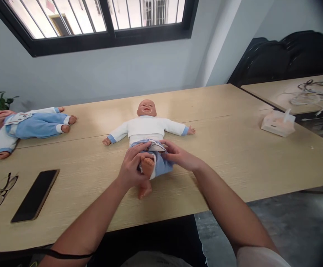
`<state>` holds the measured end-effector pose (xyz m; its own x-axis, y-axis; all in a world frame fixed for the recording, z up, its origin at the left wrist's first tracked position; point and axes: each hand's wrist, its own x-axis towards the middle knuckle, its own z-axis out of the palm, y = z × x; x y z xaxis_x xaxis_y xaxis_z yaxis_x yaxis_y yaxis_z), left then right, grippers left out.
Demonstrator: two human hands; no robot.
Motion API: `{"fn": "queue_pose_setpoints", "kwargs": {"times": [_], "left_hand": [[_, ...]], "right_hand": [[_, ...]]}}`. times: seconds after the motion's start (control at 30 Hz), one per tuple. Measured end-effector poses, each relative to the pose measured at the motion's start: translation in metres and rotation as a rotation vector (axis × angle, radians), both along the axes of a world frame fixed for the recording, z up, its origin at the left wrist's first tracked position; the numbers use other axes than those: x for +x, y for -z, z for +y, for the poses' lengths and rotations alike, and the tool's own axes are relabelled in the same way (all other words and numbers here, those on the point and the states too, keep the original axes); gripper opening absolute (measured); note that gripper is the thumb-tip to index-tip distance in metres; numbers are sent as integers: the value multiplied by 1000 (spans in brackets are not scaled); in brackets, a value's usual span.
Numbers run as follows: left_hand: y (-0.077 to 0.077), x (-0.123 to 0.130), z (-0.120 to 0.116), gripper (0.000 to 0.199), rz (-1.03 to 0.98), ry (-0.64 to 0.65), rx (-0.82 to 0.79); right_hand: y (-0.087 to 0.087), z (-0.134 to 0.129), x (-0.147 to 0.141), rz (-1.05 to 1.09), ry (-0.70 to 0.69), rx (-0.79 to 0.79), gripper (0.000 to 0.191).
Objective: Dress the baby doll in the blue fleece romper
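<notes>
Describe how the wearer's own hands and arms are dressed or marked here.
The left hand and right hand are gloveless, with no ring or watch visible. Both forearms are uncovered. A thin black strap crosses the left arm near the elbow; a pale, plain sleeve shows higher on the right arm.

Surface (228, 148), pale wood tone; near doll's top (146, 127), white with blue cuffs; trousers (163, 167), blue; phone screen (36, 194), black; window frame (153, 35), black.
</notes>
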<state>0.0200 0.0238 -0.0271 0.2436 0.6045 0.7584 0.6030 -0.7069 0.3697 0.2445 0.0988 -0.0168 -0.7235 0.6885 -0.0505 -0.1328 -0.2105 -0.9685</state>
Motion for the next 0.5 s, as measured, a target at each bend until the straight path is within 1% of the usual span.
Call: {"fn": "queue_pose_setpoints", "kwargs": {"times": [0.07,0.1,0.13,0.17,0.27,0.3,0.33,0.4,0.47,0.5], "left_hand": [[1,1,-2,35,11,19,-2],[1,0,-4,36,18,28,7],[2,0,-5,36,20,39,30],[3,0,-7,36,19,48,70],[8,-1,-11,34,45,37,206],[9,0,-12,33,66,27,227],[10,1,-13,30,90,24,225],[11,4,-14,26,116,48,167],[11,9,-15,26,106,93,88],[11,12,-15,27,96,108,49]], "right_hand": [[2,10,5,-38,30,49,48],[5,16,6,-41,69,71,44],[9,22,6,-44,137,98,41],[15,29,5,-48,243,126,38],[37,50,2,-91,637,154,35],[44,56,2,-123,723,145,36],[49,61,2,-163,766,138,37],[51,65,4,-270,805,184,39],[45,60,6,-365,884,314,41],[39,53,6,-389,921,381,43]]}}
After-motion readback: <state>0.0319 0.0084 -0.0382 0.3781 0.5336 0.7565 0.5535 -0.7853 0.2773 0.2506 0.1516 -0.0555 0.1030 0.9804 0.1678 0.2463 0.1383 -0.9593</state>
